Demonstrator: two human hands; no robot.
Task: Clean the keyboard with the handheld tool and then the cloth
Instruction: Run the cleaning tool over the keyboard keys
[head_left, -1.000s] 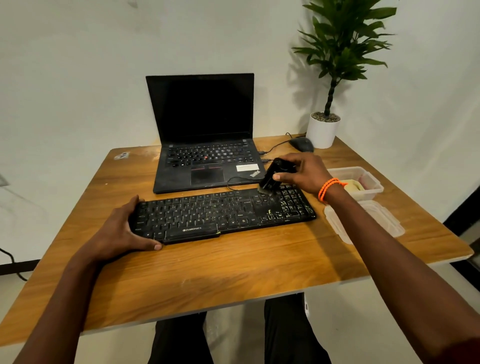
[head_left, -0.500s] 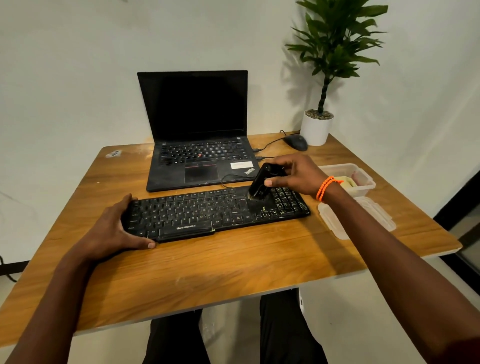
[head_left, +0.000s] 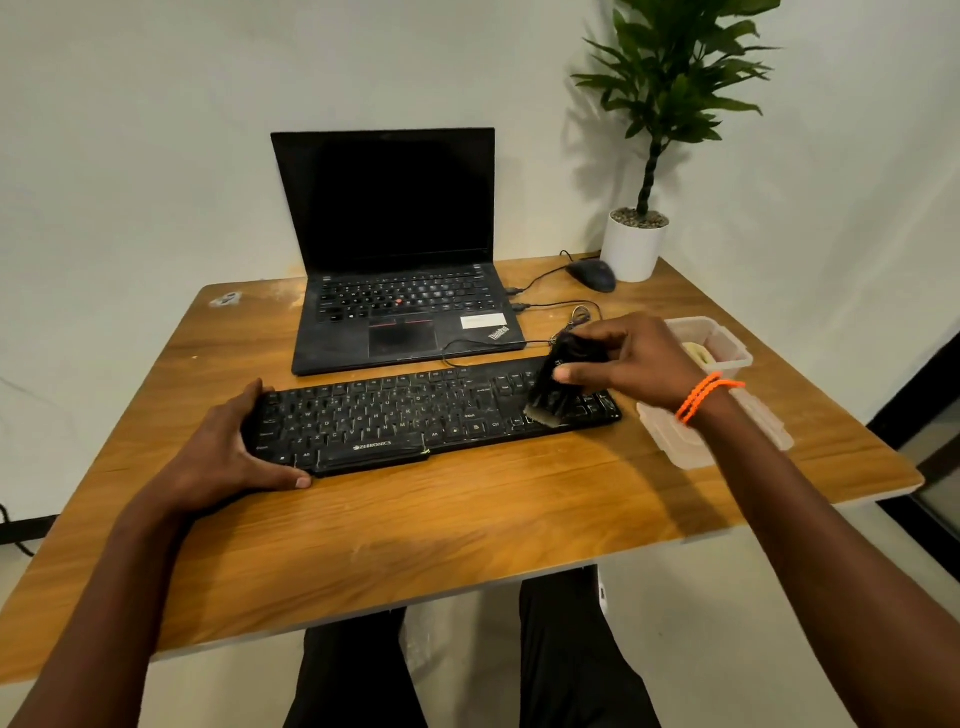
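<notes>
A wooden desk (head_left: 467, 519) stands against a plain pale wall, a potted plant (head_left: 644, 228) in its far right corner.

The right hand (head_left: 639, 364) has thumb and fingers curled round a small black brush (head_left: 558, 382), tilted so its bristles touch the keys near the right end of the keyboard (head_left: 415, 415). The left hand (head_left: 234, 447) grips the keyboard's left end — thumb along the front edge, fingers over the back — pinning it flat on the desk.

Behind the keyboard sits an open laptop (head_left: 395, 291) with a dark screen, and a mouse (head_left: 592, 274) lies just beside the plant pot. To the right, a clear plastic box (head_left: 722, 345) holds something pale; whether that is the cloth I cannot tell. Its lid (head_left: 696, 441) lies near the right wrist.

The brushing step looks under way. To do it well, short light strokes along each row should flick dust from between the keys — working one way across the board, bristles angled into the gaps, the left hand bracing so nothing slides.
</notes>
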